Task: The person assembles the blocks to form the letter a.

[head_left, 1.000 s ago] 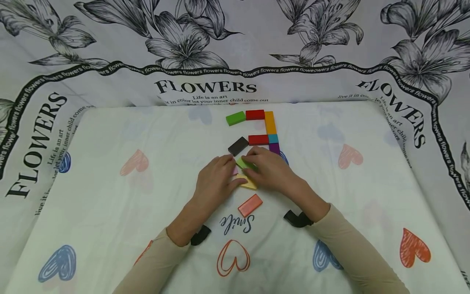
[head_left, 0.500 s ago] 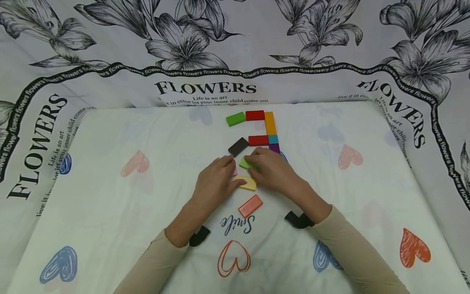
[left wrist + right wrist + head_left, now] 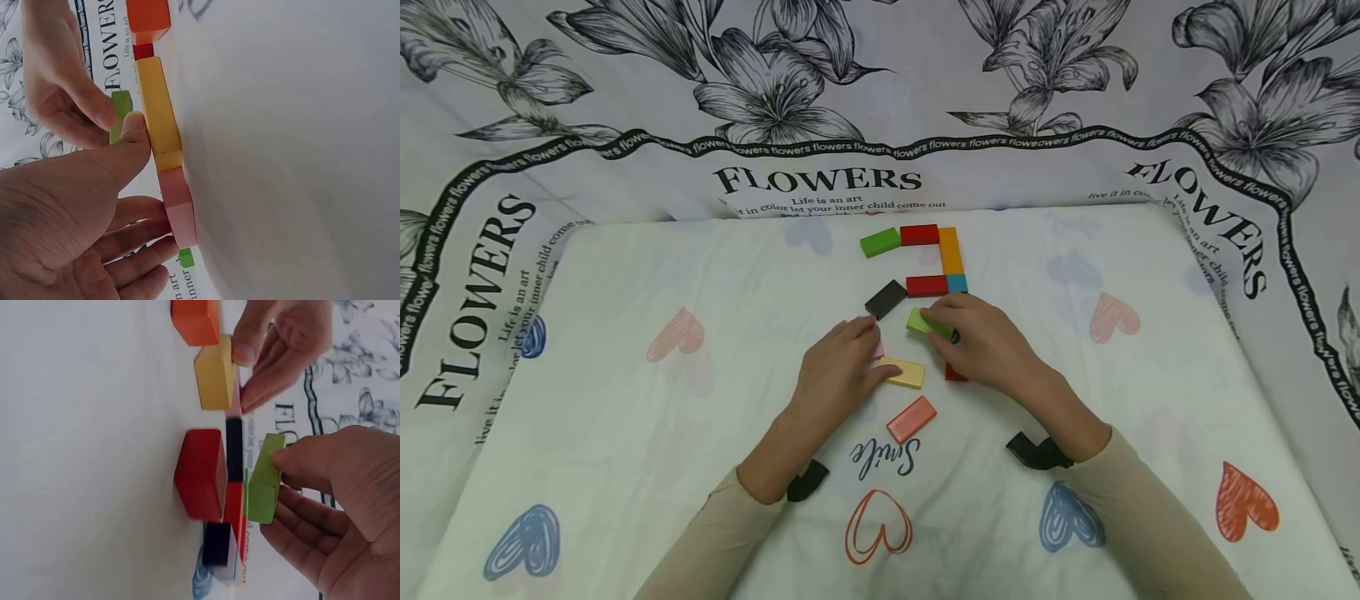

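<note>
My right hand [image 3: 992, 346] pinches a light green block [image 3: 265, 478] between thumb and fingers, over the gap between the two sides of a block outline. Below that hand, a red block [image 3: 201, 475] stands on the cloth, partly covered in the head view. My left hand [image 3: 835, 367] lies on the left side. Its thumb presses the side of a yellow block [image 3: 160, 112], while its fingertips rest against a pink block [image 3: 178, 206] mostly hidden from the head view. The yellow and pink blocks meet at their ends.
A dark block [image 3: 886, 300], two red ones, an orange block [image 3: 951, 250], a small blue block [image 3: 957, 283] and a green block [image 3: 880, 242] form a bent line farther back. An orange-red block [image 3: 912, 419] lies nearest the person, on the heart-printed cloth [image 3: 760, 283].
The right hand has moved right with the light green block, away from the left hand. The red block's edge now shows under it, and the purple block is covered. The left hand stays put.
</note>
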Demonstrator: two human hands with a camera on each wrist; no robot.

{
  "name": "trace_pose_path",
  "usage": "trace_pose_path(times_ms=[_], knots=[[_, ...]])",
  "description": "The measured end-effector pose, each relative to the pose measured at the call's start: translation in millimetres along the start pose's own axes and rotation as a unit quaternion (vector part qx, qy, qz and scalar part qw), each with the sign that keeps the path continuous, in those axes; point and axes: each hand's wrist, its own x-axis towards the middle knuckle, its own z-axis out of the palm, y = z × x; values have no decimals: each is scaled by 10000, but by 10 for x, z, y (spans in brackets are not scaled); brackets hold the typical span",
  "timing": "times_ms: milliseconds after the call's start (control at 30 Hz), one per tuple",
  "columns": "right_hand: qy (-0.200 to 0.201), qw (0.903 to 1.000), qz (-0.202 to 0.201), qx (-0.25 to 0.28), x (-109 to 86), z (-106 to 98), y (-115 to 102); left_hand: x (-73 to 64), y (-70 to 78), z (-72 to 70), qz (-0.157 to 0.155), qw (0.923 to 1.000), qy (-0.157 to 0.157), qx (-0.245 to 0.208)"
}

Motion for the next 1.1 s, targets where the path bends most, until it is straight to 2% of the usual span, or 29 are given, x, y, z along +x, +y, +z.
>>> trace_pose_path(times_ms=[400,667,800,1100], knots=[[316,9987,388,70,-393,-105,251,-10,35,11,-383,9983,-346,-277],[368,9972,657,41,-576,-78,359,0,35,-22,-359,9984,-349,-248],[273,9966,766,110,-635,-58,367,-23,31,-24,-415,9980,-432,-194],[108,9975,672,-196,-705,-59,410,-14,36,-14,-335,9989,-298,-126]])
